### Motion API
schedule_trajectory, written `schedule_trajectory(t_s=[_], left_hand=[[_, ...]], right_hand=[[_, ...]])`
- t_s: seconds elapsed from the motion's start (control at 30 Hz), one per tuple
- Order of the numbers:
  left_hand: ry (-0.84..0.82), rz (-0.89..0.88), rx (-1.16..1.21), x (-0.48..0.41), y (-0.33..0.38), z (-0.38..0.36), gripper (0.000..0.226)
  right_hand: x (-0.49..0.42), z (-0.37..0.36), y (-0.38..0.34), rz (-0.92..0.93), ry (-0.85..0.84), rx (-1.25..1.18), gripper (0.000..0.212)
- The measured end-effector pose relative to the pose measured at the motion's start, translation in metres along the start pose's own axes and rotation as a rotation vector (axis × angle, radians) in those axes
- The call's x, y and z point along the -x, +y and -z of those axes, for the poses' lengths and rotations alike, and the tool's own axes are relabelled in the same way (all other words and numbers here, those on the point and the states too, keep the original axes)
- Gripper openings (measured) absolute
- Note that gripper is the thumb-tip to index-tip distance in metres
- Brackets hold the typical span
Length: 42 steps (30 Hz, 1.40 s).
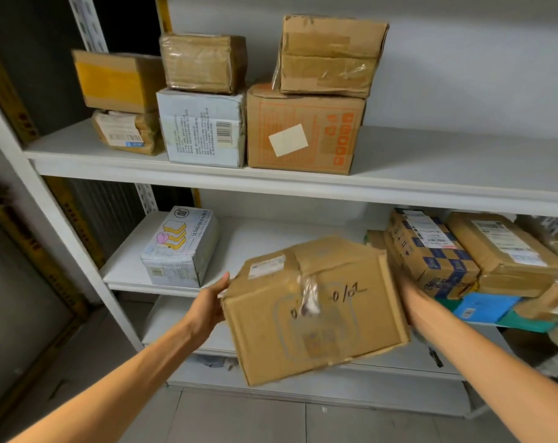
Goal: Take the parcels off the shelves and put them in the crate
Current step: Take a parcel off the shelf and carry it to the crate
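A brown cardboard parcel [316,311] with handwritten numbers and torn tape hangs tilted in front of the middle shelf [255,241]. I carry it between both hands. My left hand [208,303] holds its left side, thumb up along the edge, fingers hidden beneath. My right hand [412,302] holds its right side, mostly hidden behind the parcel. Several more parcels stand on the upper shelf [447,155], among them an orange-printed box [303,132] and a white box [204,127]. No crate is in view.
A white box with a toast drawing [178,247] sits at the left of the middle shelf. A pile of parcels [431,254] and a blue packet [482,308] crowd its right end. A lower shelf [175,324] and grey floor tiles [239,420] lie below.
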<state>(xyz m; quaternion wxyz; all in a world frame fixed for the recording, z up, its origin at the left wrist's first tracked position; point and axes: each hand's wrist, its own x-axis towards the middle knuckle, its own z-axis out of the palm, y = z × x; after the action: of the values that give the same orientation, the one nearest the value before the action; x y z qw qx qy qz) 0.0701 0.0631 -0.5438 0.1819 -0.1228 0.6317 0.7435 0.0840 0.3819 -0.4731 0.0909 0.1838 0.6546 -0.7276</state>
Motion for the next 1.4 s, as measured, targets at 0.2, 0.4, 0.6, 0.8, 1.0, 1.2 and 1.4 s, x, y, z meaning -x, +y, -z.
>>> schedule_trajectory(t_s=[0.2,0.4,0.6,0.8,1.0,1.2,1.4], left_hand=[[-0.047,-0.138,-0.107,0.008,0.031,-0.006,0.043],[-0.001,-0.128,-0.196,0.007,0.056,-0.006,0.055],[-0.036,-0.091,-0.140,0.010,0.054,-0.004,0.088],[-0.078,-0.041,-0.156,0.009,0.048,-0.006,0.101],[-0.122,-0.041,-0.168,0.012,0.057,0.001,0.059],[-0.226,-0.015,-0.140,0.001,0.036,0.011,0.056],[-0.095,-0.005,-0.091,-0.036,0.027,0.019,0.070]], right_hand=[[-0.001,0.002,-0.001,-0.047,0.025,0.030,0.047],[0.000,-0.002,-0.013,-0.034,0.001,0.141,0.051],[0.002,0.004,-0.015,-0.036,-0.099,0.015,0.062],[-0.007,-0.004,-0.010,-0.002,-0.001,0.088,0.101],[-0.010,0.002,-0.008,0.055,-0.191,0.024,0.048],[-0.030,0.004,0.015,-0.071,-0.392,-0.066,0.068],[-0.069,-0.015,0.043,-0.086,-0.319,-0.041,0.094]])
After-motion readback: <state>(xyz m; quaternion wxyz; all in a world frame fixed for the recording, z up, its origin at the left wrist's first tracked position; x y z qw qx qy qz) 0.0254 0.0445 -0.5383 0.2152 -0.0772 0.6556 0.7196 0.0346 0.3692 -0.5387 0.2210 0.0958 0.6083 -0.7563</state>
